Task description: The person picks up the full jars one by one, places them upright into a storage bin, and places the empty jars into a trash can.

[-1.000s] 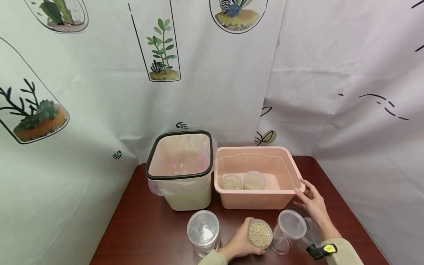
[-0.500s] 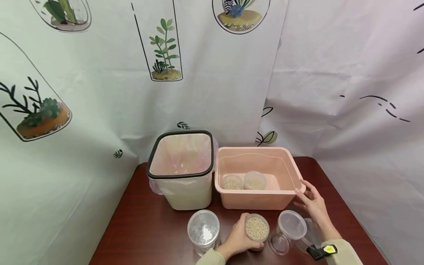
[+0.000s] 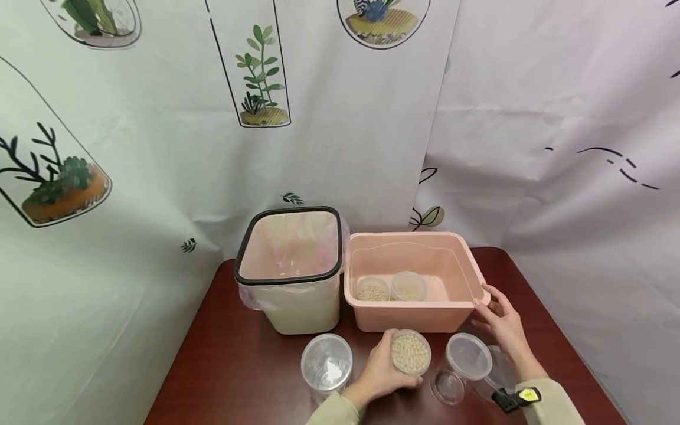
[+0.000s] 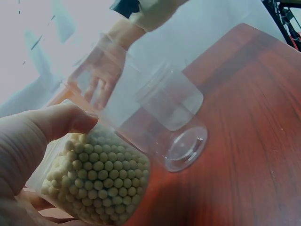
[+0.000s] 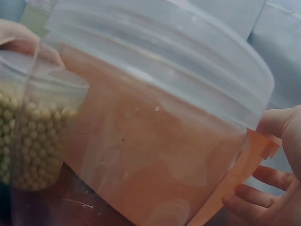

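The left hand grasps the lidded jar of small pale balls, its thumb against one side and its fingers curled round the other, opened only as wide as the jar. That jar is in front of the pink tub, between a clear jar on the left and a lidded clear jar on the right. The right hand grips the tub's near right corner, thumb at the rim, the lower fingers loosely bent and spread. Two round containers with pale contents sit inside the tub, on the tabletop.
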`<state>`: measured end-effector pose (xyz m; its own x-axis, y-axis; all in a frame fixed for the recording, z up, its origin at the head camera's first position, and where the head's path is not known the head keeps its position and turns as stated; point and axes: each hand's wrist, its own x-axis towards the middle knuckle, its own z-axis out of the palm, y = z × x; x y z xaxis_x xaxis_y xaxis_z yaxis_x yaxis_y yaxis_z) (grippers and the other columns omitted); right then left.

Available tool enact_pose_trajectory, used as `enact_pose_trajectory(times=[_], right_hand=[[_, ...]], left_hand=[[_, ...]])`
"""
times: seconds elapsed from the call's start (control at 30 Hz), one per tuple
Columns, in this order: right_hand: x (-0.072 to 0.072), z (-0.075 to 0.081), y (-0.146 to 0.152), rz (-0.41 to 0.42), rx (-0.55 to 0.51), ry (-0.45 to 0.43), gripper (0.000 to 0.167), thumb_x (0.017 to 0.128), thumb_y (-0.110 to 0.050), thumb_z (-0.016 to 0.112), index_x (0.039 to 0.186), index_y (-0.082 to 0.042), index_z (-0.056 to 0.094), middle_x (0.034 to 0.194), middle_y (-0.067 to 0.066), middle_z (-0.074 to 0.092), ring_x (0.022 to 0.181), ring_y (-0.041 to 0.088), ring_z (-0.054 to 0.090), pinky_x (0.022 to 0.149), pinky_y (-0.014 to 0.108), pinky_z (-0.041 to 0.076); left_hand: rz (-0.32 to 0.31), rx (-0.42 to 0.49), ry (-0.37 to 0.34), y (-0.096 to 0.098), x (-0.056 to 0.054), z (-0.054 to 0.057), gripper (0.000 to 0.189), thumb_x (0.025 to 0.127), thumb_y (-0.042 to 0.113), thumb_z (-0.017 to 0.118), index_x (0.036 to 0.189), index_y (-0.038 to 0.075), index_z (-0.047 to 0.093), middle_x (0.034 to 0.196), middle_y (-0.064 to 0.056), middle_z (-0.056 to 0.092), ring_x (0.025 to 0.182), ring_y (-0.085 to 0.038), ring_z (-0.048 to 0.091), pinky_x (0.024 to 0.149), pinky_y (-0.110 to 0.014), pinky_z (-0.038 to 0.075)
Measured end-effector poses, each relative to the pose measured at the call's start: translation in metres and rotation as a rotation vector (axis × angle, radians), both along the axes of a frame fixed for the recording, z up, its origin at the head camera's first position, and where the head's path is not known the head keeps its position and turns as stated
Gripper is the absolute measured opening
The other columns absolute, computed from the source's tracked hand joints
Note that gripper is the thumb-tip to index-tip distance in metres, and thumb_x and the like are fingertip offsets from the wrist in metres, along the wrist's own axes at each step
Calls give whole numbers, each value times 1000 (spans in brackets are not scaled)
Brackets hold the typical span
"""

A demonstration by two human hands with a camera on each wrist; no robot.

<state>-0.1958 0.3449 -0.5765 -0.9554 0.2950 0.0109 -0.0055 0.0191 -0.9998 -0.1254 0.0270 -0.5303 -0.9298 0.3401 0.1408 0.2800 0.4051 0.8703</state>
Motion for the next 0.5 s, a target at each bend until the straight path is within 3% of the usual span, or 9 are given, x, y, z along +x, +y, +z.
enact_pose_trajectory(times=[0.23, 0.5], right_hand=[[5, 12, -5, 31, -25, 13, 74, 75, -45, 74, 139, -29, 42, 119, 12, 46, 85, 3, 63, 64, 32, 54], [2, 6, -2, 26, -30, 13, 74, 74, -44, 75, 139, -29, 42, 119, 12, 47, 85, 3, 63, 64, 32, 54]], left_hand=[[-15, 13, 73, -1, 1, 16, 87, 55, 32, 88, 126, 15, 41, 110, 3, 56, 100, -10, 54, 87, -31, 45], [-20, 43, 133, -3, 1, 38, 87, 56, 31, 88, 128, 17, 41, 110, 4, 56, 99, -9, 55, 86, -30, 46]])
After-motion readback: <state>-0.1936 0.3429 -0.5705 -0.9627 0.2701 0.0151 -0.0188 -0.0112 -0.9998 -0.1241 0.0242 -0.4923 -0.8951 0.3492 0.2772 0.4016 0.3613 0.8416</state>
